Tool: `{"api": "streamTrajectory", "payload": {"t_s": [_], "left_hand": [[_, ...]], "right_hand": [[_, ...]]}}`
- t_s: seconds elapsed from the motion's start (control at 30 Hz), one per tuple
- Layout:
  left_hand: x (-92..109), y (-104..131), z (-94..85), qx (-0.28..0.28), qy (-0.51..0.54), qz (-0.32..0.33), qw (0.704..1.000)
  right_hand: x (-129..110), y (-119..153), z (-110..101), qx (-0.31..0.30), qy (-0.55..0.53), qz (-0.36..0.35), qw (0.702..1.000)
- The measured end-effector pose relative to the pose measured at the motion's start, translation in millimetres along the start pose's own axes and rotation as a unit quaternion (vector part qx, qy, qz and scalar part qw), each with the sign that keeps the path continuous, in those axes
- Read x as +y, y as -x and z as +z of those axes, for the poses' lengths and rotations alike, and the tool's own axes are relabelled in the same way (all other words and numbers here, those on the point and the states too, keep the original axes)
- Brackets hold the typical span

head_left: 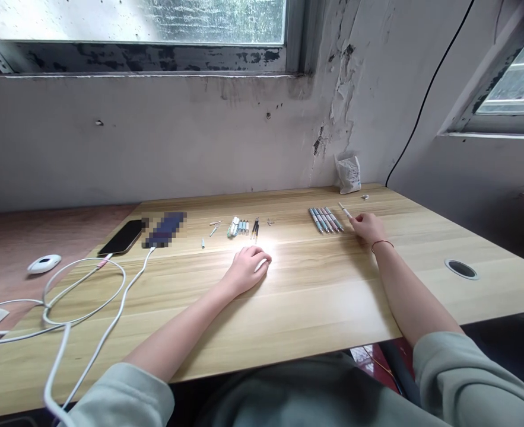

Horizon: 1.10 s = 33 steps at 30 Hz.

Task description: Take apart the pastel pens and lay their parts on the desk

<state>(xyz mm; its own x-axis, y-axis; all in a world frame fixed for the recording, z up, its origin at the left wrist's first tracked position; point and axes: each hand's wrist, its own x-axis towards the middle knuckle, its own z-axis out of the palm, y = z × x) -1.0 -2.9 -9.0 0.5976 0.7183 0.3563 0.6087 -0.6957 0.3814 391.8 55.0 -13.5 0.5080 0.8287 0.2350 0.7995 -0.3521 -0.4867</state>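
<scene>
My right hand (367, 228) is closed on a slim pale pen (345, 210), at the right end of a row of several pens (325, 220) lying side by side. My left hand (249, 268) rests on the wooden table (306, 302) with its fingers bent together; whether anything is under them is hidden. Beyond it lie dark thin refills (255, 228), several short pen barrels (243, 226), a pale bundle (233, 227) and tiny metallic parts (270, 222). Further left are a small blue piece (203, 243) and thin pale pieces (213, 230).
Two phones, one black (122, 237) and one dark blue (167, 229), lie at the left with white cables (121, 302). A white mouse (44, 264) is further left. A crumpled packet (349, 174) stands by the wall; a round grommet (461, 269) is at the right.
</scene>
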Motion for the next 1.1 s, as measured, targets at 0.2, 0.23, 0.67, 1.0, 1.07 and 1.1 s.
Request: {"api": "streamTrajectory", "payload": {"t_s": [0.2,0.23,0.67,1.0,1.07,1.1], "left_hand": [[1.4,-0.1,-0.4,-0.001,-0.003,0.0,1.0],[1.5,0.0,-0.5,-0.001,-0.004,0.0,1.0],[0.7,-0.1,1.6,-0.003,-0.028,0.008,1.0],[1.7,0.5,1.4,-0.002,-0.049,0.015,0.999],[1.4,0.6,1.7,-0.001,-0.056,0.018,0.998],[1.0,0.6,1.8,-0.001,-0.059,0.02,0.998]], "right_hand": [[-2.6,1.9,13.7,-0.026,0.018,-0.041,0.999],[-3.0,2.3,14.6,-0.028,0.019,-0.046,0.998],[-11.0,9.4,13.1,0.0,0.028,-0.055,0.998],[-82.9,62.5,18.0,-0.059,-0.033,-0.315,0.947],[-100.7,82.3,22.1,-0.1,-0.031,-0.37,0.923],[-108.6,92.3,24.5,-0.115,-0.021,-0.387,0.915]]}}
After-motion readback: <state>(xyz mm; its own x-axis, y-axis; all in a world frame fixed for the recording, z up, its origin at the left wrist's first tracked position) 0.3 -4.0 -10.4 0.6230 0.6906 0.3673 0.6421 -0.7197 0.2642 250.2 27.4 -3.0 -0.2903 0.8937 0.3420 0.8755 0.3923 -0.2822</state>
